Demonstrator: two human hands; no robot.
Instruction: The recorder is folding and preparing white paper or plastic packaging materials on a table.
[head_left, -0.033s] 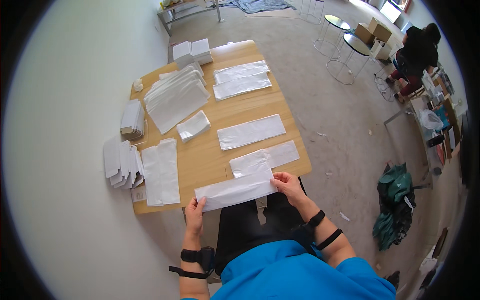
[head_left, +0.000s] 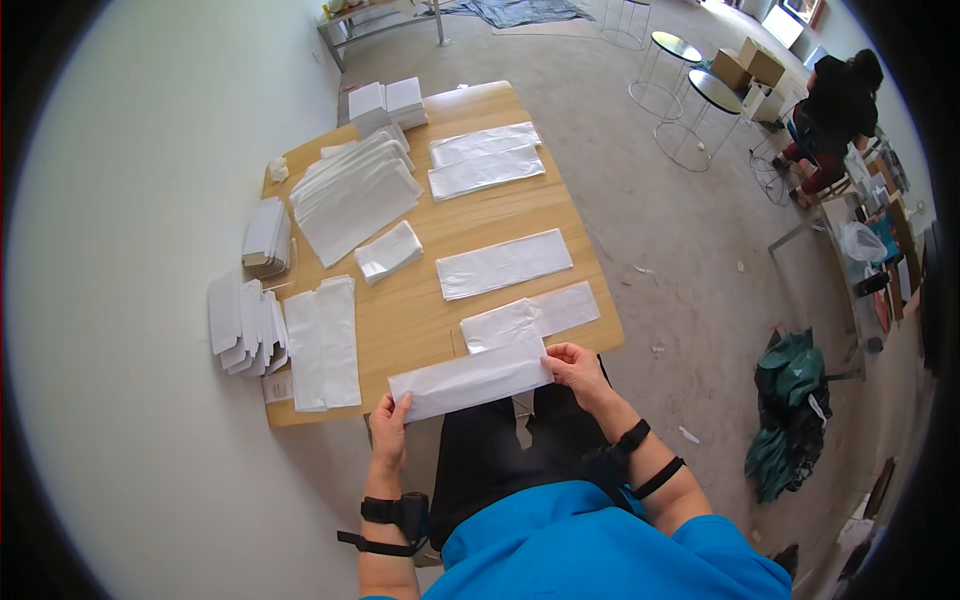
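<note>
Nothing has visibly moved: left hand (head_left: 388, 432) and right hand (head_left: 582, 377) pinch opposite ends of one flat white packet (head_left: 470, 379), stretched between them at one table's (head_left: 400, 330) near edge.

The strip (head_left: 470, 380) is white, long, narrow and flat, slightly sheeny, with faint creases across its face. Pinched at both short ends, it is held out straight, its broad face turned up. Seen on a clock face, it sits at 6 o'clock from the view's middle, slanting from between 8 and 9 up to between 2 and 3.
</note>
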